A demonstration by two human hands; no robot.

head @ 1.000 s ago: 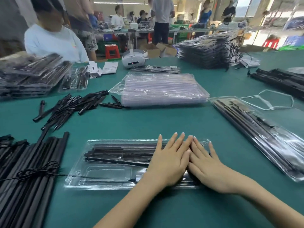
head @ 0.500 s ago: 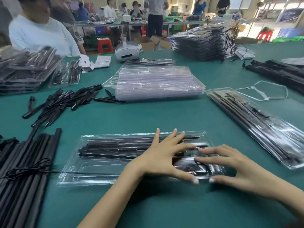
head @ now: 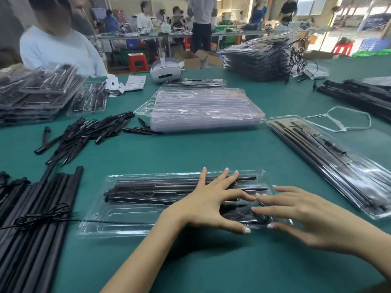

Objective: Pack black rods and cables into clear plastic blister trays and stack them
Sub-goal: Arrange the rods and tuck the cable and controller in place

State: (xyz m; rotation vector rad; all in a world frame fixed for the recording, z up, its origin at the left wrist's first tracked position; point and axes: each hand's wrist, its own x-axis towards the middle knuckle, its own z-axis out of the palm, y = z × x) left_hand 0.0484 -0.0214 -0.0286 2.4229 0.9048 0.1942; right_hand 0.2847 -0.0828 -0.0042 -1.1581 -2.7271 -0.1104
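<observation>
While both hands rest spread on the clear tray [head: 131, 220] near the front of the green table [head: 190, 153], the left hand [head: 209, 204] presses its straight fingers on the black rods [head: 148, 189] inside, and the right hand [head: 304, 216] lies flat, fingers extended, over the tray's right end, above a coiled cable [head: 243, 214]. Neither grips anything. Loose rods [head: 27, 225] lie at the near left, empty trays [head: 201, 108] sit further back, and a filled tray [head: 330, 157] lies to the right.

Factory packing floor: long green worktable [head: 190, 153], stacked packed trays [head: 256, 58], seated workers [head: 57, 49], cardboard boxes [head: 203, 58].
</observation>
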